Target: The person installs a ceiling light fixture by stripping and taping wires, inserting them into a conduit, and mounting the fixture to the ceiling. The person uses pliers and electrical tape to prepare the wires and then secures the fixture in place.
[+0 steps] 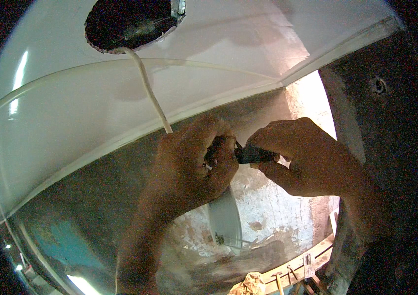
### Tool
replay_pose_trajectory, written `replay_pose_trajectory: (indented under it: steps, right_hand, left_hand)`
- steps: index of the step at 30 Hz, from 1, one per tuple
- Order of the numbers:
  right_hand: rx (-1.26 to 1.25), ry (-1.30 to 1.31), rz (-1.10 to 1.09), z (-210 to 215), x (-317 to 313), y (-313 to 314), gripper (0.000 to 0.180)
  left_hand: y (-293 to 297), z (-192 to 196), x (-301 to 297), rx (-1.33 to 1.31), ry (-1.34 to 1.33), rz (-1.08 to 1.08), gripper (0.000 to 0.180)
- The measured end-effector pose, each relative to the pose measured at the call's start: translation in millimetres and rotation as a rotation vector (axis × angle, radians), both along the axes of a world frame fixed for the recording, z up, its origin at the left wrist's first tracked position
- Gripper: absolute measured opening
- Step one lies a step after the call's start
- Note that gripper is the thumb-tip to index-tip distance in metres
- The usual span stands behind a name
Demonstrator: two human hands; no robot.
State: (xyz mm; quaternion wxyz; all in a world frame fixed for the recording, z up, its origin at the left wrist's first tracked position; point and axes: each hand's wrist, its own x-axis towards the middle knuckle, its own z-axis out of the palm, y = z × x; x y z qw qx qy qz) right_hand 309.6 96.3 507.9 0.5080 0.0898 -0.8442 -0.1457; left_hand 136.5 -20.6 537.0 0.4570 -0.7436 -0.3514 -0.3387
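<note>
A white cable drops from a round cut-out in the ceiling and passes behind my left hand. That hand is raised and closed, thumb and forefinger pinched round the cable's lower end, which is mostly hidden by the fingers. To its right, my right hand is closed too, pinching a short black strip that looks like tape between thumb and fingers. The strip reaches across to the left fingertips. Below the hands hangs a pale, flat, smooth piece, partly covered by my left hand.
The ceiling hole has a ragged edge and a dark inside. White glossy panels meet a rough wall with peeling paint. Lower down, a wooden board carries a crumpled paper bag, a hammer and other hand tools.
</note>
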Motion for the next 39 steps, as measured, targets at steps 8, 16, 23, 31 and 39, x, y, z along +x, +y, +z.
replay_pose_trajectory:
  steps: [8, 16, 23, 31, 39]
  right_hand:
    - [0.053, 0.16, 0.083, -6.0, -10.6, 0.3, 0.029]
    - [-0.018, 0.153, 0.115, -1.4, -2.2, 3.4, 0.025]
    - [-0.016, 0.123, 0.113, 3.1, -0.8, 3.7, 0.014]
    - [-0.099, 0.107, 0.037, -6.1, -1.4, 2.2, 0.014]
    - [-0.058, 0.147, 0.122, -6.0, -7.2, 0.2, 0.015]
  left_hand:
    - [2.4, -5.4, 4.5, 0.026, -0.286, -0.006, 0.011]
    - [3.5, 8.5, -1.5, -0.033, -0.089, -0.074, 0.003]
    - [0.0, 13.0, 1.3, -0.132, 0.006, -0.202, 0.012]
    - [-1.0, 12.7, 3.3, -0.131, 0.021, -0.028, 0.01]
    - [7.6, 0.8, 9.3, 0.017, -0.057, 0.05, 0.017]
